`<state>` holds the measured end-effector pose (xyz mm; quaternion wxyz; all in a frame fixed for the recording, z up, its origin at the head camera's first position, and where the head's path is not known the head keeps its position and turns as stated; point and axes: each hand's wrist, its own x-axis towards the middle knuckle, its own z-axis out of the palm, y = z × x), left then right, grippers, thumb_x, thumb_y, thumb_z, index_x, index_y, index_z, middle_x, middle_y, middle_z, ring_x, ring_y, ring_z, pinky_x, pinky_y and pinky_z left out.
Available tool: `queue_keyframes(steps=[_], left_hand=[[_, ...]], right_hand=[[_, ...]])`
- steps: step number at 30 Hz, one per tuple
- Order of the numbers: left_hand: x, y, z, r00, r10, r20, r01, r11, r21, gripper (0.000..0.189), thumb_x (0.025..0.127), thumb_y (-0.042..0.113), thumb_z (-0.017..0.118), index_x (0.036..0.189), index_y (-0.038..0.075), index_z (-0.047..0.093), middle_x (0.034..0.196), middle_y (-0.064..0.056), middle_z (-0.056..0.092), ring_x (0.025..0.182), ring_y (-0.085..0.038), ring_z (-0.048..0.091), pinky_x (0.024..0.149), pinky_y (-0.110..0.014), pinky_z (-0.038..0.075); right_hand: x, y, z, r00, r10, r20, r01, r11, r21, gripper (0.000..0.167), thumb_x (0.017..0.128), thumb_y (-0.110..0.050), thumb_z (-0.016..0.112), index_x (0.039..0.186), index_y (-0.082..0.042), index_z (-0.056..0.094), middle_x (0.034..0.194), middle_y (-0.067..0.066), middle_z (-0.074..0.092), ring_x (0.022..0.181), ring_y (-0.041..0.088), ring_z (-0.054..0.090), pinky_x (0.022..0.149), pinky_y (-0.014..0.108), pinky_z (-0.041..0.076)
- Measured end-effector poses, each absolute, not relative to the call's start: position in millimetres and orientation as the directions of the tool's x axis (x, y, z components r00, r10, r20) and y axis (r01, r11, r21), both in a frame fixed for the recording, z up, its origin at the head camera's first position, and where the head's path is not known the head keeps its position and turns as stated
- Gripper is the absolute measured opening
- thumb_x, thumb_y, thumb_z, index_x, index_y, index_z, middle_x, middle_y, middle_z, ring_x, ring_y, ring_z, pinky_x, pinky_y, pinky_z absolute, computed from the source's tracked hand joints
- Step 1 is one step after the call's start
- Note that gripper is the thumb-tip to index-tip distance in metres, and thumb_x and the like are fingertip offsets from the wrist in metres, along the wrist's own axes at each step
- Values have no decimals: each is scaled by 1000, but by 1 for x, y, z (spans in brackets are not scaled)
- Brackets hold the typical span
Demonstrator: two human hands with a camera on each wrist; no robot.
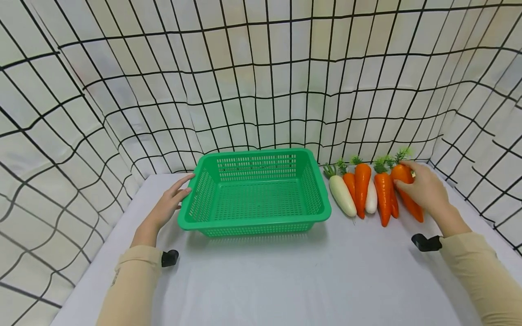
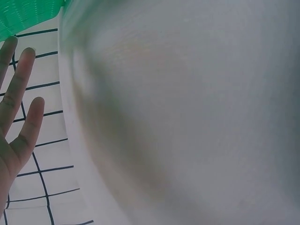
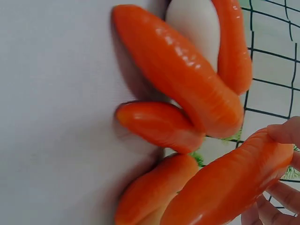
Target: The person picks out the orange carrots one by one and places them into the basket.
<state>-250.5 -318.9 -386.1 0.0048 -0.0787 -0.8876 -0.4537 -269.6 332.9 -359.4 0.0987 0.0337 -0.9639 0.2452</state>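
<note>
A green plastic basket point(image 1: 254, 225) with slotted walls stands on the table, and no items show inside it. At its left rim rests my left hand point(image 1: 166, 206), its fingers extended; the left wrist view shows these fingers point(image 2: 18, 93) spread near the basket's underside. My right hand point(image 1: 428, 186) grips a plastic carrot point(image 3: 229, 183) near its leafy top, at the right end of a row of vegetables. In the right wrist view the held carrot is raised above a neighbouring carrot point(image 3: 157, 187).
Left of the held carrot lie more carrots point(image 1: 384, 194), a pale green-white radish point(image 1: 342, 195) and a white radish point(image 1: 371, 199). White cloth covers the table point(image 1: 261, 280). Black wire grid point(image 1: 285, 77) over white cloth encloses the back and sides.
</note>
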Motion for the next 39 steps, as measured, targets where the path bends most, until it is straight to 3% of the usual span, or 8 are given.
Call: queue_keyframes(steps=[6, 12, 19, 24, 32, 39], left_hand=[[-249, -318, -384, -988, 136, 79, 144, 584, 799, 59, 112, 37, 35, 165, 15, 21, 143, -36, 49, 132, -50, 47, 104, -73, 36], [-248, -317, -382, -987, 140, 79, 146, 585, 798, 59, 112, 37, 35, 165, 15, 22, 143, -36, 50, 132, -50, 47, 103, -73, 36], [-248, -317, -383, -988, 136, 73, 140, 587, 797, 59, 112, 37, 35, 165, 15, 21, 144, -36, 49, 133, -54, 45, 105, -75, 33], [-249, -317, -383, -988, 135, 73, 140, 591, 795, 59, 112, 37, 36, 165, 16, 21, 144, -36, 48, 134, -54, 44, 104, -75, 33], [-246, -316, -381, -988, 133, 80, 144, 597, 789, 59, 112, 39, 37, 165, 17, 22, 144, -35, 50, 134, -50, 45, 103, -73, 35], [-244, -313, -380, -989, 125, 81, 140, 603, 786, 60, 112, 42, 37, 165, 19, 22, 145, -35, 49, 134, -52, 44, 105, -75, 32]], right_hand=[[-270, 325, -345, -967, -37, 251, -154, 873, -463, 63, 100, -22, 65, 152, 3, 39, 136, 41, 44, 109, 54, 47, 81, 68, 45], [-270, 313, -332, -952, -39, 303, -186, 860, -475, 63, 101, -27, 65, 154, -3, 41, 128, 35, 52, 105, 51, 51, 76, 61, 48], [-272, 296, -316, -949, -54, 309, -219, 821, -527, 66, 101, -31, 68, 156, -6, 41, 140, 30, 49, 114, 50, 51, 76, 54, 50], [-272, 279, -304, -949, -89, 302, -252, 790, -560, 65, 99, -27, 71, 154, -7, 44, 141, 28, 52, 116, 46, 54, 76, 45, 51], [-275, 248, -289, -940, -174, 295, -322, 739, -592, 64, 99, -28, 72, 154, -7, 45, 146, 24, 51, 119, 44, 55, 84, 56, 52], [-281, 222, -279, -924, -235, 302, -378, 686, -621, 62, 98, -25, 73, 152, -10, 48, 144, 20, 54, 117, 41, 57, 79, 45, 54]])
